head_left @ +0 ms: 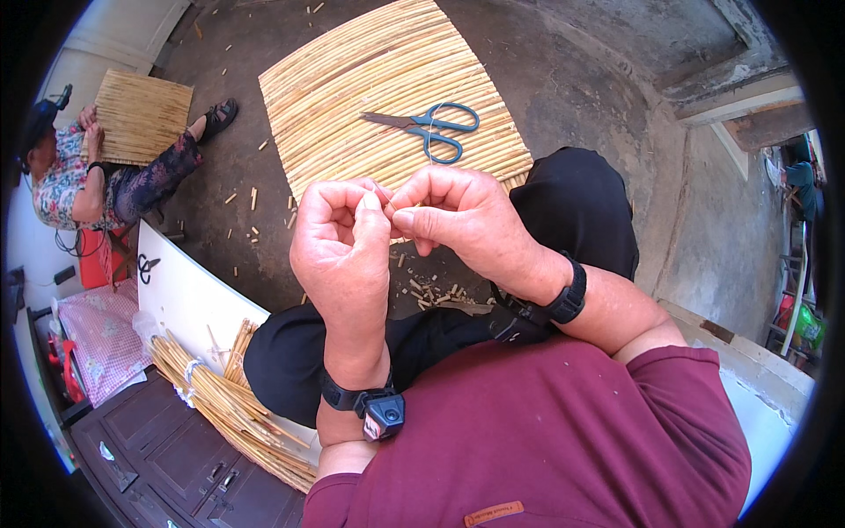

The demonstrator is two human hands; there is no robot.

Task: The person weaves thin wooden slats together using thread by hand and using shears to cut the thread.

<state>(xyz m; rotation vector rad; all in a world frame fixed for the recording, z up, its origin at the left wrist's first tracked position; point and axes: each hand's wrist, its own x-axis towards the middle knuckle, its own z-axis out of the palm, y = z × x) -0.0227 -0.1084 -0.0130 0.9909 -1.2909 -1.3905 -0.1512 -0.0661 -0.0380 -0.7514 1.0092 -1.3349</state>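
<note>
My left hand (pixel 343 242) and my right hand (pixel 466 216) meet over my lap, each closed in a fingertip pinch. Between them runs a fine thread; whether a needle is there too is too small to tell. A pale strand also rises from my right hand across the scissors (pixel 421 123), which have blue handles and dark blades, slightly parted. They lie on a mat of straw-coloured stalks (pixel 352 79), laid side by side, just beyond my hands. My hands cover part of the mat's near edge.
Cut stalk bits (pixel 436 295) litter the concrete floor (pixel 572 97). At left, a bundle of long stalks (pixel 233 418) lies by a white board (pixel 189 282) and a dark wooden cabinet (pixel 167 449). A co-worker (pixel 88 176) sits at far left, holding a smaller stalk mat (pixel 145 114).
</note>
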